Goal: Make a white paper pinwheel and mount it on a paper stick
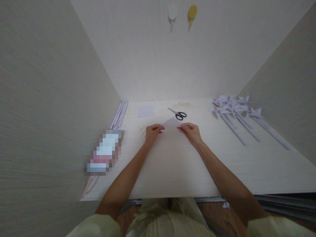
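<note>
Midway across the frame I see a pale paper piece (172, 123), peaked at the top, the grip of the left hand (153, 133) pinching its left corner, the right hand (192, 132) its right. I judge it light and easily creased, best held by the edges. Scissors (178, 114) lie just beyond on the surface (177, 168).

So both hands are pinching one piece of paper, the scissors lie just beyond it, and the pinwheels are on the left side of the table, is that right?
Not quite: the head view shows the pinwheels on the right side of the table. The rest stands: the left hand and right hand pinch one piece of paper, and the scissors lie just beyond it.
</note>
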The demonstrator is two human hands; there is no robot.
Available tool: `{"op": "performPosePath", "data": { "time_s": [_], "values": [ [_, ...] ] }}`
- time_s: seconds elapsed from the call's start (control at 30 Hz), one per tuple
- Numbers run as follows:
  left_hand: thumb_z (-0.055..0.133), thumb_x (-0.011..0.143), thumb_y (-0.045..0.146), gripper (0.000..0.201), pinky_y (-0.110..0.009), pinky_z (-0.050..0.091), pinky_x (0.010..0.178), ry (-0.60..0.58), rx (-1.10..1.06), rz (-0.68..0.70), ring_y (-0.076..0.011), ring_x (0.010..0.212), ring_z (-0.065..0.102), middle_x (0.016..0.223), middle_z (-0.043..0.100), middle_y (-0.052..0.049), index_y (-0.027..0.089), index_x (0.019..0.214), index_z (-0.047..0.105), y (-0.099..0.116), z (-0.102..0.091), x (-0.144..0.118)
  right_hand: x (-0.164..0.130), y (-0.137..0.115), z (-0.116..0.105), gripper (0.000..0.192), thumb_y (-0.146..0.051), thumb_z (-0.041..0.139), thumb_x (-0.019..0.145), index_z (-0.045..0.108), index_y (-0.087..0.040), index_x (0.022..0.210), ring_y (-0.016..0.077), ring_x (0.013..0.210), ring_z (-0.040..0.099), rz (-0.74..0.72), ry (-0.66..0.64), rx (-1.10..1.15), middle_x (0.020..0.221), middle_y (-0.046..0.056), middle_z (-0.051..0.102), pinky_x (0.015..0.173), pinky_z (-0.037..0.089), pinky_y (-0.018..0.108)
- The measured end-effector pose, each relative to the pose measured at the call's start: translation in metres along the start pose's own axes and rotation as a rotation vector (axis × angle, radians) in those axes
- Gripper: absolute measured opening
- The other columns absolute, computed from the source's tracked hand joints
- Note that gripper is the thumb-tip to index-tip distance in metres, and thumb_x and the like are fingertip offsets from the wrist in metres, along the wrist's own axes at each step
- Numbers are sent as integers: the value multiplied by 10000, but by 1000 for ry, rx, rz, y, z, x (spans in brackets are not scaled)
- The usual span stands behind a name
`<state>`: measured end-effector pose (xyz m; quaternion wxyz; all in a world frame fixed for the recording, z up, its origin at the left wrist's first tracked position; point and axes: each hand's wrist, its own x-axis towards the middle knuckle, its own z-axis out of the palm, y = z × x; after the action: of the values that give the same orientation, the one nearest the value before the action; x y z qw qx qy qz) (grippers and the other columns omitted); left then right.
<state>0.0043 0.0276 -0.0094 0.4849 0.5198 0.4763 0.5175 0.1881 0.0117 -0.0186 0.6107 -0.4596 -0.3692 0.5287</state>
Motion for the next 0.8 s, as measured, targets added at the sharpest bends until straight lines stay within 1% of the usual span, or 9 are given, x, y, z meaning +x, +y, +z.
{"op": "performPosePath", "data": {
  "time_s": [0.23,0.47,0.8],
  "values": [
    [641,584,316,200,-260,494,583,13,-20,-13,-133,617,591,670,653,-63,123,632,659,-1,0,1,0,-1,1,196,-292,740,468,628,-151,544,98,560,586,-4,60,15,558,-6,628,656,508,249],
    [652,569,320,211,-264,488,592,44,-42,-42,-129,601,588,667,654,-70,114,613,654,-2,1,2,1,0,0,199,-288,744,465,630,-143,538,88,479,549,-15,124,-41,524,-4,620,546,491,243],
    [675,527,301,178,-275,487,615,104,-51,-28,-113,547,561,577,633,-26,133,574,642,-10,3,4,1,4,-1,189,-297,732,483,623,-150,531,100,489,549,-79,165,-111,528,1,619,522,472,247]
  ]
}}
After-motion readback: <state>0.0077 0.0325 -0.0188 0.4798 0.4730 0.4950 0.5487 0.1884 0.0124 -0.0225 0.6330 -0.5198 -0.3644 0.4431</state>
